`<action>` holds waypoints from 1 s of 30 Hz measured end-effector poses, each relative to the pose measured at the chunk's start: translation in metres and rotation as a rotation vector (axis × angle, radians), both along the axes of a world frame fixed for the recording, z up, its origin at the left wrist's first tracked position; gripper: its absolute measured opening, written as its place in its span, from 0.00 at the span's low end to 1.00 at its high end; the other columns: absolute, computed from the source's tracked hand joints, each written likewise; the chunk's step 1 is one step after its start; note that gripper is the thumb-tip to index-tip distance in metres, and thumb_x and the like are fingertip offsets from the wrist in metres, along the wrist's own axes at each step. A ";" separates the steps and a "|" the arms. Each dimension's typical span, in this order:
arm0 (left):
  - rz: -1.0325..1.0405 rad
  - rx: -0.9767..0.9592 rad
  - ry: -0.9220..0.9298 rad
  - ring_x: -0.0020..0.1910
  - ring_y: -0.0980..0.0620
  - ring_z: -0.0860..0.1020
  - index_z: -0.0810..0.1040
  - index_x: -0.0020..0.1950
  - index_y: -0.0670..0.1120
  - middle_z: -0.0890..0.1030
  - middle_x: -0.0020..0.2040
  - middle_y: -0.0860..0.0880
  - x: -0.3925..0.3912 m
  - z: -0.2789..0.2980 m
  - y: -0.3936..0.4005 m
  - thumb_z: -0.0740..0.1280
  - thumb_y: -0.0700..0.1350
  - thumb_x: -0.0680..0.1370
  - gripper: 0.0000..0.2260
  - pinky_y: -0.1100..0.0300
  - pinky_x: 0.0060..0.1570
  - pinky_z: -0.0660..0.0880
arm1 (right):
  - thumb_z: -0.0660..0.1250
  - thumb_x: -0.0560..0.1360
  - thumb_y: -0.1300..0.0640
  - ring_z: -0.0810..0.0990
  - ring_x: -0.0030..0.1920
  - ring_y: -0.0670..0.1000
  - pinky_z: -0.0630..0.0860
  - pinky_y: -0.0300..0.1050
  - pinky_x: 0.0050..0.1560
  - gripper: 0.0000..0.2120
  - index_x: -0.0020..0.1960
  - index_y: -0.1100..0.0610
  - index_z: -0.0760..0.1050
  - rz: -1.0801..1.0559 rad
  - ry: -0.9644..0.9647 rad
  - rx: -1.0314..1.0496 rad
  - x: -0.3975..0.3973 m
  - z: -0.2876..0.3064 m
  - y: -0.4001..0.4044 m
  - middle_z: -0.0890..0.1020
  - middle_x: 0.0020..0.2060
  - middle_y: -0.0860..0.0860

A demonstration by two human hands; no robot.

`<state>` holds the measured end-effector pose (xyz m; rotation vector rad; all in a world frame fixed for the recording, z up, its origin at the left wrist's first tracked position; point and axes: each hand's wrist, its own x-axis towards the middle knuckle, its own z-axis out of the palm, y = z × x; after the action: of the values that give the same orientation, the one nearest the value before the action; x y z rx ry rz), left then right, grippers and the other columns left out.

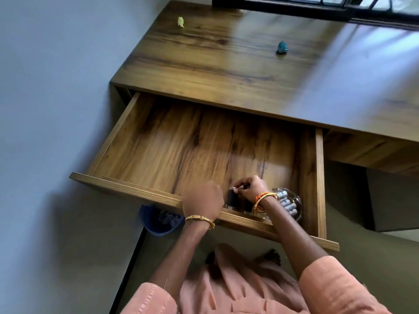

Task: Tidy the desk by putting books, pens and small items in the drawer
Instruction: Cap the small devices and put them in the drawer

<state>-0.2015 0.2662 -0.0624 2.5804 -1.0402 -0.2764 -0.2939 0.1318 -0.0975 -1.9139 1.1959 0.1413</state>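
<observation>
Both hands point(203, 198) point(250, 188) grip dark items inside the drawer point(113, 146) beside a glass jar point(292, 201).

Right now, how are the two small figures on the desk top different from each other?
The yellow-green figure is pale; the teal figure is dark blue-green. The yellow-green figure stands near the far left corner of the desk, while the teal figure sits further right, closer to the window. The teal figure looks a little bulkier than the yellow-green one. Both are still outside the open drawer, and no hand touches them.
</observation>
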 end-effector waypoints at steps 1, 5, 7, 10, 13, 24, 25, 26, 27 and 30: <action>-0.004 0.007 0.006 0.37 0.55 0.70 0.80 0.48 0.50 0.82 0.42 0.51 0.000 0.000 0.000 0.58 0.53 0.79 0.13 0.62 0.36 0.64 | 0.71 0.72 0.57 0.76 0.45 0.47 0.76 0.40 0.46 0.06 0.49 0.53 0.83 -0.009 0.001 -0.013 -0.001 -0.001 0.000 0.80 0.42 0.48; -0.002 0.039 0.030 0.36 0.54 0.71 0.80 0.48 0.50 0.82 0.41 0.50 0.000 0.000 -0.001 0.58 0.53 0.79 0.13 0.62 0.35 0.65 | 0.72 0.72 0.57 0.77 0.47 0.48 0.78 0.46 0.52 0.05 0.47 0.53 0.82 -0.009 0.019 -0.037 -0.001 -0.003 0.001 0.81 0.43 0.50; 0.005 0.052 0.031 0.36 0.53 0.72 0.80 0.47 0.50 0.82 0.40 0.50 -0.001 0.000 -0.002 0.59 0.53 0.79 0.12 0.61 0.35 0.67 | 0.72 0.72 0.57 0.78 0.47 0.49 0.79 0.47 0.52 0.04 0.47 0.54 0.82 -0.013 0.011 -0.025 -0.002 -0.003 0.001 0.80 0.42 0.49; 0.004 0.077 0.057 0.38 0.51 0.76 0.80 0.46 0.51 0.82 0.40 0.50 -0.001 0.000 -0.003 0.59 0.53 0.79 0.12 0.61 0.35 0.70 | 0.73 0.70 0.57 0.79 0.49 0.51 0.77 0.52 0.56 0.05 0.41 0.49 0.78 -0.029 -0.001 -0.010 -0.002 -0.003 0.002 0.80 0.40 0.48; -0.019 0.078 0.134 0.40 0.50 0.79 0.80 0.46 0.50 0.82 0.40 0.50 0.001 0.000 -0.009 0.62 0.52 0.78 0.10 0.59 0.35 0.74 | 0.73 0.70 0.56 0.79 0.51 0.52 0.75 0.56 0.59 0.06 0.40 0.48 0.76 -0.019 -0.012 -0.027 -0.003 -0.002 0.005 0.80 0.42 0.48; -0.331 -0.318 0.209 0.45 0.49 0.79 0.81 0.46 0.48 0.82 0.44 0.49 -0.060 0.044 -0.164 0.66 0.45 0.75 0.05 0.54 0.45 0.77 | 0.70 0.71 0.60 0.76 0.32 0.41 0.73 0.29 0.36 0.03 0.42 0.54 0.82 -0.691 -0.511 -0.364 -0.107 0.100 -0.097 0.79 0.31 0.46; -0.357 -0.341 0.216 0.45 0.48 0.78 0.81 0.47 0.48 0.82 0.44 0.49 -0.072 0.047 -0.183 0.66 0.45 0.75 0.05 0.54 0.46 0.77 | 0.70 0.71 0.59 0.78 0.34 0.44 0.76 0.34 0.39 0.03 0.42 0.53 0.82 -0.761 -0.519 -0.377 -0.126 0.105 -0.117 0.80 0.32 0.47; -0.385 -0.365 0.218 0.46 0.47 0.78 0.81 0.48 0.47 0.82 0.45 0.48 -0.086 0.051 -0.203 0.66 0.44 0.75 0.05 0.54 0.47 0.76 | 0.70 0.71 0.58 0.80 0.37 0.48 0.79 0.40 0.43 0.02 0.42 0.52 0.81 -0.833 -0.517 -0.382 -0.147 0.108 -0.141 0.81 0.35 0.48; -0.415 -0.379 0.211 0.48 0.47 0.78 0.81 0.49 0.46 0.82 0.46 0.47 -0.099 0.054 -0.222 0.66 0.44 0.75 0.06 0.55 0.48 0.75 | 0.70 0.71 0.58 0.82 0.41 0.51 0.80 0.44 0.47 0.02 0.43 0.53 0.82 -0.897 -0.507 -0.391 -0.166 0.111 -0.163 0.83 0.38 0.51; -0.505 -0.351 0.144 0.55 0.46 0.75 0.80 0.54 0.45 0.80 0.52 0.45 -0.138 0.057 -0.274 0.67 0.47 0.76 0.10 0.56 0.55 0.71 | 0.69 0.72 0.60 0.82 0.46 0.56 0.80 0.50 0.52 0.04 0.46 0.56 0.82 -1.035 -0.467 -0.438 -0.217 0.112 -0.234 0.84 0.44 0.56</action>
<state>-0.3390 -0.0081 -0.0050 1.9346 -1.5196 -0.3582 -0.5104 -0.1018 0.0147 -1.2998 1.7912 -1.1211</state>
